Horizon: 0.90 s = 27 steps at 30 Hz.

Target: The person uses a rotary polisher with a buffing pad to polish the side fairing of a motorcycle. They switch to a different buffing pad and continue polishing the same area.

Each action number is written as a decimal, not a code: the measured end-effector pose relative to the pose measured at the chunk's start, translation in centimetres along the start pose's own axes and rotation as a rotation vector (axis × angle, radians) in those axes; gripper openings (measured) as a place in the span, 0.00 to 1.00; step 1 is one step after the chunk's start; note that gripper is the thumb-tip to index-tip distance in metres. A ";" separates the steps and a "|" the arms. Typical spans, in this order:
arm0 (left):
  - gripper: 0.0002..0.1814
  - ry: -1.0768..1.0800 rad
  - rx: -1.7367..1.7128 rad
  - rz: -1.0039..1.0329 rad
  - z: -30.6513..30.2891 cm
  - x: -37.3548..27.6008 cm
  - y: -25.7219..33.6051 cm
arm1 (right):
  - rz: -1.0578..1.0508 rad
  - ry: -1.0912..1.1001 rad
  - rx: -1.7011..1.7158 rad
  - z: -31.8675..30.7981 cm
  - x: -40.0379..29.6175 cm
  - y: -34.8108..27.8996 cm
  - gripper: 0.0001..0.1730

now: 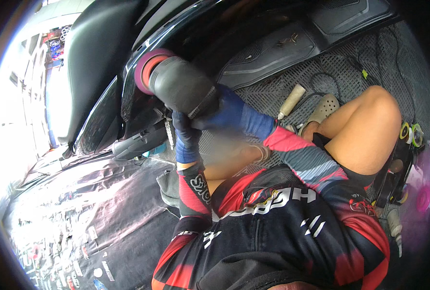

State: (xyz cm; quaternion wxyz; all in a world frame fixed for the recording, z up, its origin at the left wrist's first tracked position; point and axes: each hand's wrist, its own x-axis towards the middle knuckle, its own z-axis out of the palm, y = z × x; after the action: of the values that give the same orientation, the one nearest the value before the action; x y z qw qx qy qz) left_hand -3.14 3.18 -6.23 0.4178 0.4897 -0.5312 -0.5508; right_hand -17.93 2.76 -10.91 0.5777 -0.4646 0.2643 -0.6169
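Note:
Both my hands wear dark blue gloves and hold a handheld power polisher [186, 87]. My right hand [229, 108] grips its rear body, and my left hand [186, 127] is closed around the part beneath. A purple and orange polishing pad [147, 72] at the tool's head faces the glossy black side panel [129, 87] of a motor scooter. Whether the pad touches the panel cannot be told from this angle. Above it is the scooter's black seat [95, 61]; to the right lies the footboard [273, 59].
A cream nozzle bottle [293, 98] lies on the grey slotted floor mat [262, 94] near my clog [322, 108]. Black cables [380, 58] cross the mat. Tape rolls [417, 135] and another nozzle bottle [394, 224] lie right. Black sheeting [128, 224] hangs or lies left.

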 end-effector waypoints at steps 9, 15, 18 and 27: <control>0.56 -0.058 0.010 0.044 0.6 0.4 -0.7 | 0.009 -0.012 -0.132 -1.1 0.2 0.6 0.56; 0.56 0.011 0.089 0.023 2.6 0.5 0.0 | 0.057 -0.013 -0.094 -2.0 0.0 -0.4 0.54; 0.56 0.000 0.043 0.031 2.9 0.9 -0.9 | 0.050 0.044 -0.066 -2.4 -0.6 -0.9 0.52; 0.56 -0.044 -0.024 0.010 4.1 2.1 -1.2 | -0.001 0.179 -0.250 -2.7 -0.5 -1.2 0.49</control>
State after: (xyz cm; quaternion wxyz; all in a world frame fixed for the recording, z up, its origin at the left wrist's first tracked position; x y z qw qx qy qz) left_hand -7.46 1.91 -7.84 0.4147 0.4699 -0.5361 -0.5655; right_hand -20.91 2.94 -11.18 0.4892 -0.4763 0.3890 -0.6185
